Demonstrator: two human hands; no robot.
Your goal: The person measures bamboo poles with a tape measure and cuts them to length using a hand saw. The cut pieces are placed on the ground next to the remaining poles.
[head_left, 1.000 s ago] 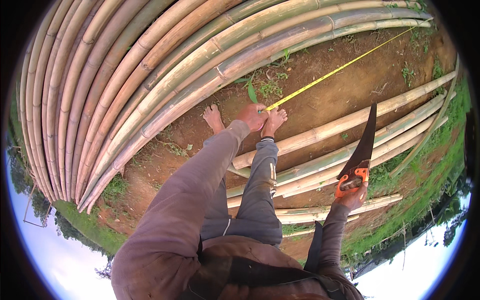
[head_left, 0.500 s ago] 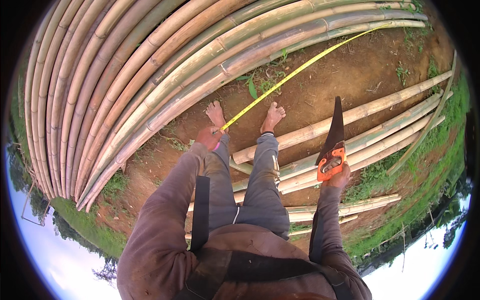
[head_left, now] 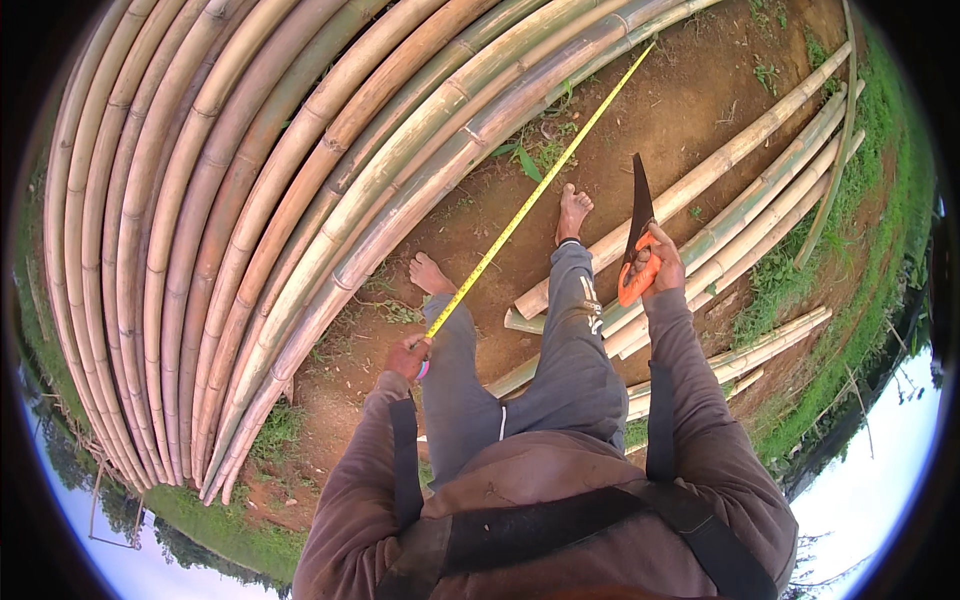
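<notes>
My left hand (head_left: 407,357) is closed around a tape measure, whose pink-edged case (head_left: 424,368) shows just below the fingers. Its yellow blade (head_left: 485,263) runs out taut, far and to the right, over the dirt to the edge of the large bamboo stack. What the far end is fixed to cannot be made out. In my right hand (head_left: 668,262) is a handsaw with an orange handle (head_left: 635,283). The dark saw blade (head_left: 641,195) points up and away, over a loose bamboo pole, and I cannot tell whether it touches.
Long bamboo poles (head_left: 330,150) lie side by side on the left. Several cut poles (head_left: 720,175) rest on the right, with a shorter group (head_left: 770,345) nearer me. My bare feet stand on brown soil (head_left: 690,85); grass (head_left: 870,220) borders the right side.
My left hand has lowered toward me beside my left thigh, with the tape straighter now. My right hand and the saw have risen slightly. The view has turned and my feet have shifted.
</notes>
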